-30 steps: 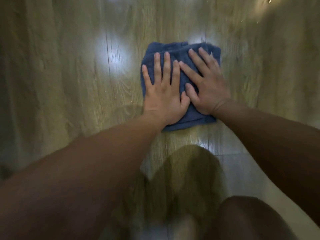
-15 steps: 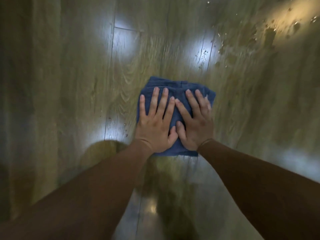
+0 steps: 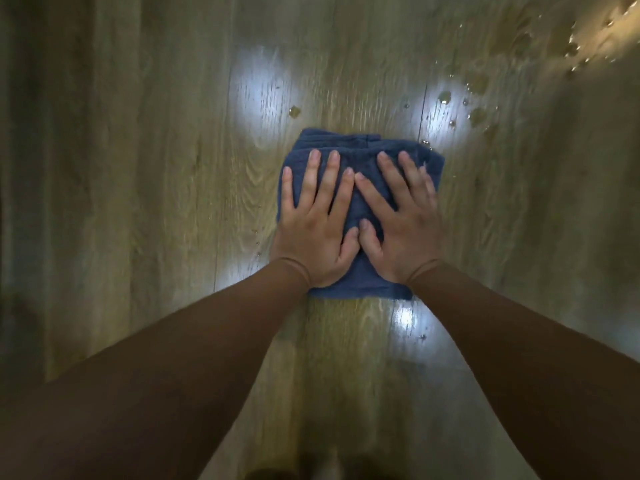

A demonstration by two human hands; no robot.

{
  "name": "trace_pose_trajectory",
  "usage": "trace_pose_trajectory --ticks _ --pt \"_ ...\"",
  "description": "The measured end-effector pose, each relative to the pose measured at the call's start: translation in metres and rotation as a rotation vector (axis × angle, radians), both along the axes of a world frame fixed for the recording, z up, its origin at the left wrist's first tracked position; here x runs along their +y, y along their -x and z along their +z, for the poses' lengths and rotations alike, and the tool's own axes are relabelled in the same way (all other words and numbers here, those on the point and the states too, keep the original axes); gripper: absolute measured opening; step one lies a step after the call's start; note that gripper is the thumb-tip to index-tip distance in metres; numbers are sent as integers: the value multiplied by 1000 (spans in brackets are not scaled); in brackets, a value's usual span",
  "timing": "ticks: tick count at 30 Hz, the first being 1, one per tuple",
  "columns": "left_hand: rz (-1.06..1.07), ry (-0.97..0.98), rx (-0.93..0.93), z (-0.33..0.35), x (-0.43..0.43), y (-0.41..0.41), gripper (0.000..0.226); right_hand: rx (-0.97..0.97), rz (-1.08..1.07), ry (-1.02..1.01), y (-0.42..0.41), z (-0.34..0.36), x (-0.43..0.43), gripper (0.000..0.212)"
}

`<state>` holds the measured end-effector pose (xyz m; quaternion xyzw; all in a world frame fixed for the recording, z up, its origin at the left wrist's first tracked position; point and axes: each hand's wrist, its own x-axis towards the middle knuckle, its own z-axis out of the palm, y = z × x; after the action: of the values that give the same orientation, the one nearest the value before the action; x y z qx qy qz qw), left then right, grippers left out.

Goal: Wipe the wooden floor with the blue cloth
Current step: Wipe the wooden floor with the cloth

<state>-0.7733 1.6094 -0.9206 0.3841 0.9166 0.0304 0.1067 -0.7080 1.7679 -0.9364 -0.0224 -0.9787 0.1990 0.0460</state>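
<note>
Since the earlier frames, the folded dark blue terry cloth (image 3: 360,216) and both hands are farther out on the wooden plank floor (image 3: 156,202), closer to the water drops (image 3: 478,114) at the far right. The left hand (image 3: 317,233) and the right hand (image 3: 403,233) lie flat on the cloth, side by side, thumbs touching. The fingers (image 3: 323,181) are spread and press down, pinching nothing. Brown sleeves (image 3: 194,348) cover both forearms.
</note>
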Motion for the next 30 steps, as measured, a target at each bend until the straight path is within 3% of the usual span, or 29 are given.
trace_pose_trajectory --ticks 12,23,27,30 --pt "38 68 69 -2 -7 -19 72 -86 -105 -68 -14 8 -18 53" --pt "-132 -85 -22 -4 -114 -157 72 -120 -239 -59 -178 13 -129 53" --pt "-120 -112 -18 -8 -107 -117 72 -74 -203 -38 -137 6 -115 56" --pt "-53 -108 -13 -10 -91 -50 72 -65 -183 -24 -60 5 -96 58"
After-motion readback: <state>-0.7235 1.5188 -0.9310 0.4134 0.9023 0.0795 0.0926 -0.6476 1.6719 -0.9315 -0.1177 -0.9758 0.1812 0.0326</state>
